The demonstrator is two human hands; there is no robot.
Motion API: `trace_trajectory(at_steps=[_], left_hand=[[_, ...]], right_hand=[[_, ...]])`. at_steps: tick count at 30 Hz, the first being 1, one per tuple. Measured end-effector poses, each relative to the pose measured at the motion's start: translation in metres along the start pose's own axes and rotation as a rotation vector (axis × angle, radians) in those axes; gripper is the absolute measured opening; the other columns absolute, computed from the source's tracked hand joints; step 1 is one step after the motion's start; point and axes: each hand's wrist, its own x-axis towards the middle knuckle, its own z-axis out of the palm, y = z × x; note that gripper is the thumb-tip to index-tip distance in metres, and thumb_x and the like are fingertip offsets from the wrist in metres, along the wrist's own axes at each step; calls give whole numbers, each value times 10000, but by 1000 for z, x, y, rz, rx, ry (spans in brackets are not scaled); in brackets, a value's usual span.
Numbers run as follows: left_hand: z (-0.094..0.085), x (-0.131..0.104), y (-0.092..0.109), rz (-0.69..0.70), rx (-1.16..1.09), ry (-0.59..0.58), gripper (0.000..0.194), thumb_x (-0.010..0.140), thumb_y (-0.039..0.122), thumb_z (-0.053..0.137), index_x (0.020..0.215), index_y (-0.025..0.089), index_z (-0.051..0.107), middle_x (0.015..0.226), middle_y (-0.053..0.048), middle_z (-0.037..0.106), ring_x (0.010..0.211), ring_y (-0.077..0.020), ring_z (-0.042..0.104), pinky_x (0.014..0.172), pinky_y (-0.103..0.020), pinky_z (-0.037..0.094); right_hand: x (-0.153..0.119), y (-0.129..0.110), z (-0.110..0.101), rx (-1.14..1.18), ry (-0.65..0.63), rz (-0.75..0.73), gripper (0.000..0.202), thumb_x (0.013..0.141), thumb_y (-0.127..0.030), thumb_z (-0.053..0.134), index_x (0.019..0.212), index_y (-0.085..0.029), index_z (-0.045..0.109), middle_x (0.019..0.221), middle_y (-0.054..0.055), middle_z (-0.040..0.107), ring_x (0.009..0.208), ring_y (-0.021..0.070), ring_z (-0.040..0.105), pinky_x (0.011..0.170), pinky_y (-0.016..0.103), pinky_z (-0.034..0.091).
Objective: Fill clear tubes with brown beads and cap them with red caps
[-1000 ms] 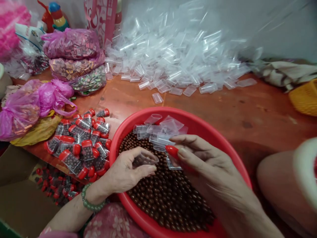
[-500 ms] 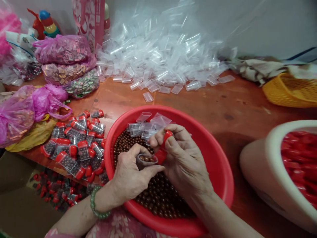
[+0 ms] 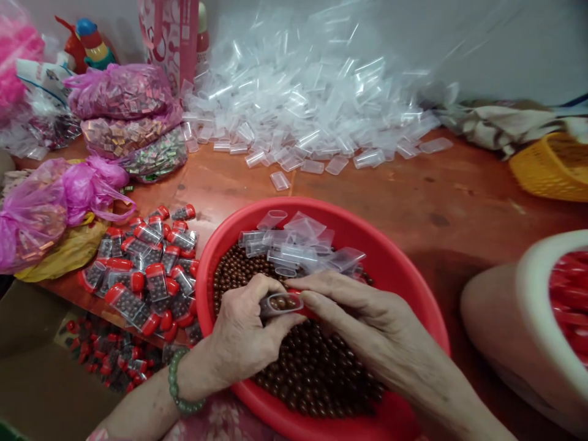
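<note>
My left hand is wrapped round a clear plastic sleeve, its oval open end facing up with brown balls inside. Close against that end, my right hand pinches a red cap, mostly hidden by the fingers. Both hands are over a red basin that holds many brown balls. Clear sleeves lie on the balls at the basin's back.
Filled, red-capped containers lie left of the basin, more in a box below. A heap of clear sleeves, pink bags, a yellow basket and a white bucket of red caps surround it.
My right hand has lowered and turned flatter, bringing the red cap to the sleeve's opening. My left hand keeps its hold. The view has shifted slightly.
</note>
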Motion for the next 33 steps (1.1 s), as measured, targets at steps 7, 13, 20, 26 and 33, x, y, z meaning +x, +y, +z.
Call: trace_trajectory(at_steps=[7, 13, 20, 26, 33], left_hand=[[-4, 4, 4, -60, -53, -68, 189, 742, 204, 723, 835, 164, 563, 678, 46, 567, 596, -72, 481, 576, -185, 379], [-8, 10, 13, -320, -377, -165, 188, 740, 197, 684, 847, 164, 534, 709, 15, 612, 636, -98, 565, 620, -214, 436], [-3, 9, 15, -277, -486, -241, 152, 764, 177, 660, 857, 146, 543, 697, 29, 546, 636, -77, 498, 627, -201, 412], [-3, 9, 13, -210, -485, -281, 127, 803, 204, 635, 819, 152, 520, 717, 34, 483, 644, -77, 428, 606, -197, 379], [-5, 10, 11, -287, -553, -299, 240, 749, 264, 722, 825, 142, 530, 698, 44, 457, 617, -71, 388, 587, -210, 329]], right_hand=[[-1, -3, -14, -173, -178, -158, 295, 873, -297, 621, 1158, -323, 692, 979, 18, 749, 915, 195, 703, 705, 251, 588], [-1, -2, -23, -13, 141, -201, 344, 826, -228, 694, 1096, -441, 690, 973, -58, 750, 859, 134, 702, 760, 231, 579], [10, -9, 3, 133, 169, -341, 391, 794, -92, 698, 1069, -371, 702, 905, -45, 736, 826, 136, 684, 731, 260, 580], [11, 1, 14, 80, 138, -392, 333, 816, -73, 665, 1045, -314, 684, 847, -29, 704, 799, 133, 663, 690, 251, 563], [8, 8, 14, -38, 112, -428, 247, 841, -76, 629, 984, -278, 642, 821, -9, 672, 785, 154, 637, 695, 284, 548]])
